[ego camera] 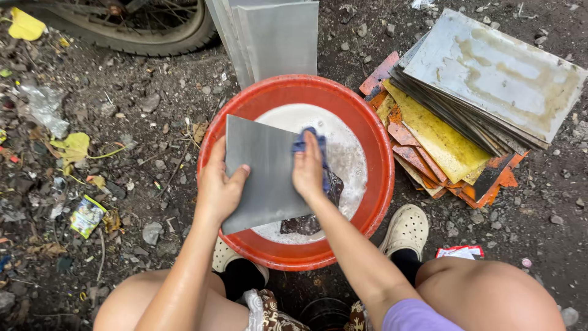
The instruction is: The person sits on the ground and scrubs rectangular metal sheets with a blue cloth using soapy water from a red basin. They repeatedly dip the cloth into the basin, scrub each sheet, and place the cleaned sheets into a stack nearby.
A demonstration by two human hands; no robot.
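My right hand [308,167] hid most of the blue cloth [301,143]; the black rubber tyre [122,30] ran off the top edge.

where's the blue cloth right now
In the head view, the blue cloth is near the centre, pressed under the right hand against the grey metal sheet over the red basin.

A stack of stained metal sheets [471,104] lies on the gravelly ground [153,122], and clean grey sheets [272,37] stand upright nearby. A tyre [122,27] shows top left, with yellow leaves [73,147] and a crumpled wrapper [87,216] scattered about.
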